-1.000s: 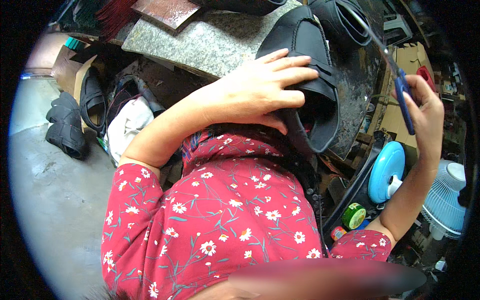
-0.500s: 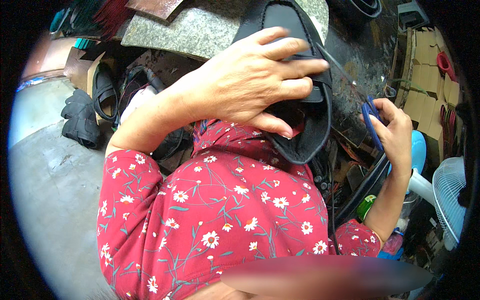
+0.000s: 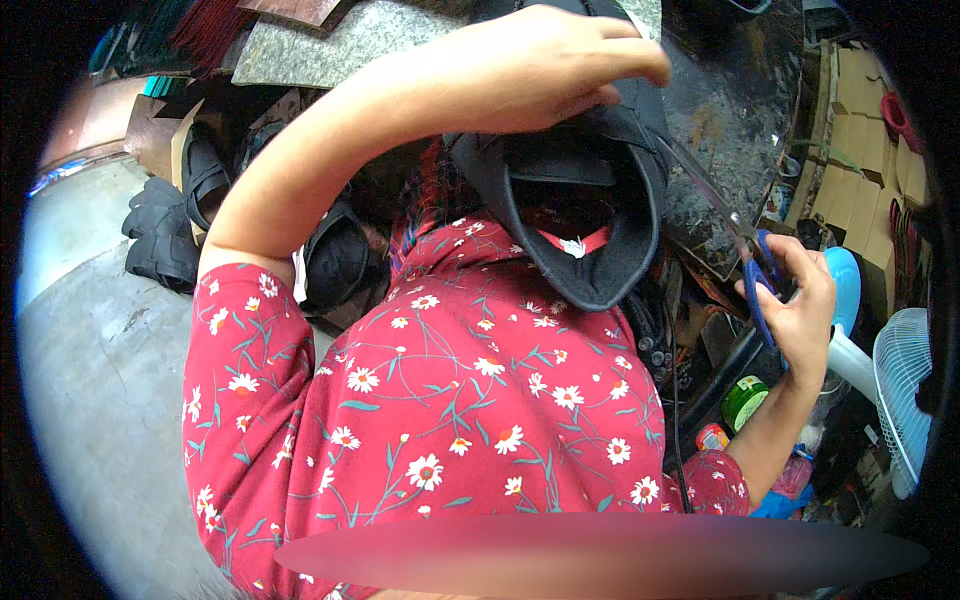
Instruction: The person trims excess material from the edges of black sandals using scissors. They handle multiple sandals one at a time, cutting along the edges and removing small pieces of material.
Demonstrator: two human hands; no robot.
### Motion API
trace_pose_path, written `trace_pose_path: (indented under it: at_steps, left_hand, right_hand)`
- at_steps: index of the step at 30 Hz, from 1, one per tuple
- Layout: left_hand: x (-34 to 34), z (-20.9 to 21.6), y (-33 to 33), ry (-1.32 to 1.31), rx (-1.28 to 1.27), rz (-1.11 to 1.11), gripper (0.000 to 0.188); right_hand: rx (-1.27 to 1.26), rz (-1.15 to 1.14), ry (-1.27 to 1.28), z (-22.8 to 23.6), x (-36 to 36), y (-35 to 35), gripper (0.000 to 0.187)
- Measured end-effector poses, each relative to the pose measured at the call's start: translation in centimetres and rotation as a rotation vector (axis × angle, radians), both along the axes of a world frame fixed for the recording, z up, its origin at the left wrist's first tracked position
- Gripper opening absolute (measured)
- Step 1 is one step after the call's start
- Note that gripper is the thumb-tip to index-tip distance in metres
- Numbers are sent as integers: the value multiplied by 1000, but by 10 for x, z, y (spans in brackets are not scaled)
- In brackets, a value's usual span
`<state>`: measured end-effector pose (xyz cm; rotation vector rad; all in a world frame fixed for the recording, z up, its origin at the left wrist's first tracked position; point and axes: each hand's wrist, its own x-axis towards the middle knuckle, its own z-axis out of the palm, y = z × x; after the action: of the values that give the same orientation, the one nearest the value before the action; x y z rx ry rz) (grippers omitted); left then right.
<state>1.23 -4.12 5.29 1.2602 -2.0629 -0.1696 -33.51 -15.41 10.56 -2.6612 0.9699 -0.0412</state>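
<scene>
A black slip-on shoe (image 3: 592, 275) points its toe away from me, its opening facing my chest. Inside the opening are a red strip and a small white tag. My left hand (image 3: 575, 65) arches over the front of the shoe with its fingers curled together at the far right side; whatever they grip is hidden. My right hand (image 3: 800, 310) holds scissors (image 3: 735, 220) by their blue handles. Their blades point up and left, and the tips come close to the shoe's right edge.
A grey stone slab (image 3: 300, 50) lies beyond my left arm. On the left floor sit black sandals (image 3: 160, 235), with another black shoe (image 3: 340, 260) nearer me. At right are a white-and-blue fan (image 3: 900, 390), a green round tin (image 3: 743, 402) and stacked tan cardboard pieces (image 3: 860, 140).
My left hand has gone from lying spread on the shoe to farther forward, its fingers now curled. The scissors and my right hand have shifted slightly right and nearer me.
</scene>
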Motion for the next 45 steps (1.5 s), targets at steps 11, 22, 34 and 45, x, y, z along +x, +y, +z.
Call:
trace_pose_path:
  at_steps: [11,22,34,45]
  left_hand:
    - [-9,-18,-39,-329,-62,-50,13]
    - [-4,-21,-48,-258,-24,-45,20]
    - [-9,-30,-54,-218,-116,26,17]
    - [-11,-28,-55,-450,-28,25,21]
  right_hand:
    - [16,3,43,-3,23,2,40]
    - [385,-148,18,-14,21,-13,32]
    - [463,-143,22,-16,33,-15,27]
    - [494,-200,70,-5,39,-9,26]
